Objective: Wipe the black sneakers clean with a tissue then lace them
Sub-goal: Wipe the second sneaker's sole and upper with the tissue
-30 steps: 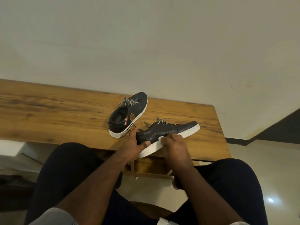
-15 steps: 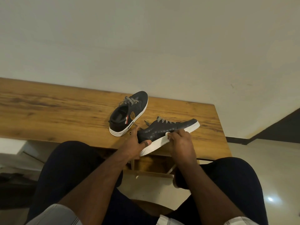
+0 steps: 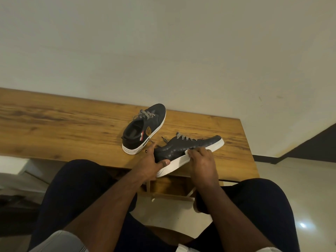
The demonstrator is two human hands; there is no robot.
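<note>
The near sneaker (image 3: 189,149) lies tipped on its side at the near right edge of the table (image 3: 63,128), so its white sole faces the person. The left hand (image 3: 151,163) grips the heel to keep it steady. The right hand (image 3: 201,159) is curled over the sole edge, probably pressing a tissue (image 3: 187,152); only a white bit shows. The far sneaker (image 3: 143,129) stands just beside, loosely laced.

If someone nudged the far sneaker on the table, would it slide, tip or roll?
The far sneaker stands upright on a flat white sole, so it would likely slide on the smooth wooden table, not roll. Its low, wide shape suggests it resists tipping. Its loose laces look floppy and would probably trail.
</note>
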